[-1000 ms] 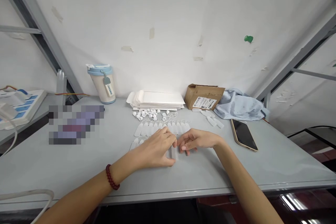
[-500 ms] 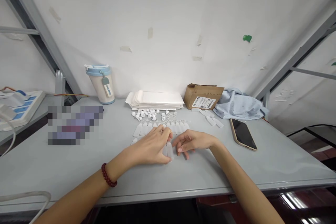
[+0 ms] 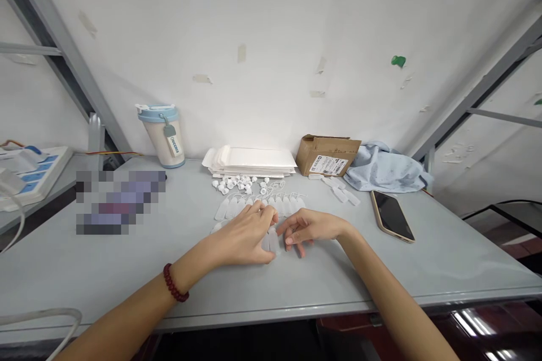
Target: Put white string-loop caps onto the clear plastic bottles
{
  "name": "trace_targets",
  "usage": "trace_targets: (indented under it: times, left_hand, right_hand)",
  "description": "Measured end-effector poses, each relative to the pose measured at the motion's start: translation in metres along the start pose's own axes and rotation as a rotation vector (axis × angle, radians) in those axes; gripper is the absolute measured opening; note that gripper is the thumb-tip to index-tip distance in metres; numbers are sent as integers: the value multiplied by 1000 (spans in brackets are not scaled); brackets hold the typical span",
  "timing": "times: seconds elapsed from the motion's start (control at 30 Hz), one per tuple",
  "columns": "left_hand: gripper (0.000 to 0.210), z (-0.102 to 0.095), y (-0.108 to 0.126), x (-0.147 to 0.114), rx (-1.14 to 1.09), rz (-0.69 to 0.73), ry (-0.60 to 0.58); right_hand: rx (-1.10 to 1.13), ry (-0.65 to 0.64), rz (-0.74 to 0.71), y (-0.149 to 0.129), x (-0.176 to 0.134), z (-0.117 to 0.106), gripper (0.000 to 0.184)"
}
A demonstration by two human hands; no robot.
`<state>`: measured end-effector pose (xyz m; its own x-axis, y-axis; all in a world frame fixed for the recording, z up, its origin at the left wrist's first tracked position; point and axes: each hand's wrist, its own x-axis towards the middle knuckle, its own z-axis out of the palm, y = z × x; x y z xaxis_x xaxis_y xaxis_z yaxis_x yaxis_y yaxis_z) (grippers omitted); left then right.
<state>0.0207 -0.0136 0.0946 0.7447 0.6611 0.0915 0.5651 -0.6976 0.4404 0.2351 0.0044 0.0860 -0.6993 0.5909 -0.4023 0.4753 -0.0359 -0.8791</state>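
My left hand [image 3: 248, 234] arches over a front row of small translucent plastic tubes [image 3: 273, 241]. Its thumb lies at their lower ends and its fingers curl at their upper ends; the palm hides much of the row. Just to the right is my right hand [image 3: 302, 228], its fingers loosely bent and apart, with nothing seen in them. One fingertip comes close to the rightmost tube. Behind the hands runs another row of similar tubes [image 3: 232, 208] with thin pale strands at their tops. Small white caps [image 3: 243, 182] lie scattered beyond that row.
A stack of flat white boxes [image 3: 258, 159] lies against the wall, beside an open cardboard box [image 3: 328, 155]. More tubes [image 3: 341, 194] lie before it. A blue cloth [image 3: 383, 169] and a phone [image 3: 393, 216] are at right. A lidded tumbler [image 3: 164, 138] stands back left.
Hardly anything differs. Both hands keep their places, and the view has shifted very slightly.
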Motion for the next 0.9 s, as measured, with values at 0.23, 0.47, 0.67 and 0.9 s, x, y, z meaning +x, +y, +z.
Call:
trace_targets:
  times: [0.23, 0.47, 0.67, 0.9]
  left_hand:
    - [30, 2, 1, -1, 30, 11, 35]
    - [32, 4, -1, -1, 48, 7, 22]
    - [33, 3, 0, -1, 40, 5, 20]
    - [36, 2, -2, -3, -47, -5, 7]
  right_hand:
    - [-10, 0, -9, -1, 0, 0, 41]
    - [0, 11, -8, 1, 1, -1, 40]
    - [11, 9, -11, 2, 1, -2, 42]
    - [-26, -1, 2, 0, -4, -4, 41]
